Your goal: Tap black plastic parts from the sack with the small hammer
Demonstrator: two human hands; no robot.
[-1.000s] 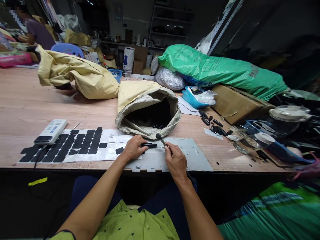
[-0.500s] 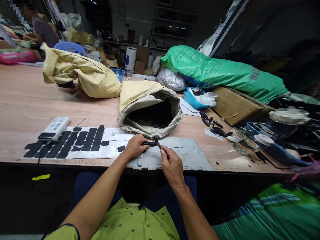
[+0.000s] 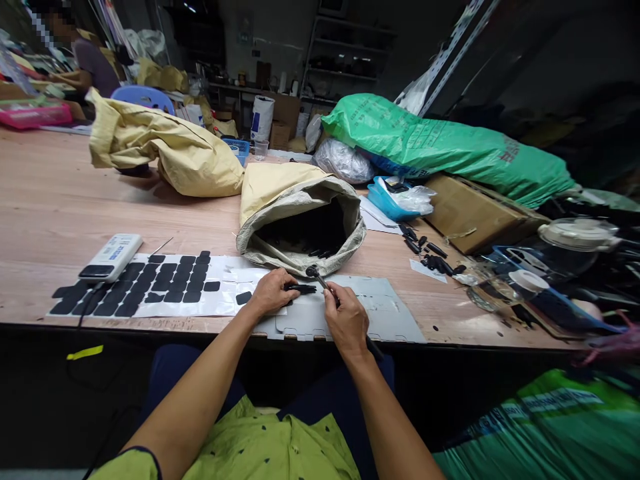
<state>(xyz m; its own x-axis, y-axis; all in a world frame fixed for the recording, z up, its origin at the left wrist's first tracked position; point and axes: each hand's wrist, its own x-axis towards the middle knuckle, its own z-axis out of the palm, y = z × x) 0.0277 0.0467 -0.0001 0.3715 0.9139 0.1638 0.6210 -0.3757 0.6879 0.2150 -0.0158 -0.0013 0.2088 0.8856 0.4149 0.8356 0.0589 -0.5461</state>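
Observation:
My left hand [image 3: 273, 291] is closed on a slim black piece [image 3: 304, 289], which lies low over the grey board [image 3: 390, 313] and points right. Part of that piece is hidden by the fingers. In my right hand [image 3: 346, 319] is what looks like a ratchet wrench [image 3: 313, 272]; its round dark head is raised just above the black piece, apart from it, and its black handle runs down past my wrist. Behind both hands a yellow paper sack [image 3: 280, 190] lies with its mouth toward me, dark pieces inside.
A white sheet with black rounded pads [image 3: 173, 280] lies left, partly under a white device [image 3: 111, 257]. Loose black pieces [image 3: 435, 261] lie right, near a cardboard box [image 3: 475, 207] and clear jars [image 3: 530, 283]. Another yellow sack [image 3: 170, 150] and a green sack [image 3: 450, 143] lie behind. A person [image 3: 93, 63] sits far left.
The wrench head has lifted slightly off the black piece, and my right hand has shifted a little right, its handle now showing below. My left hand stays nearly in place.

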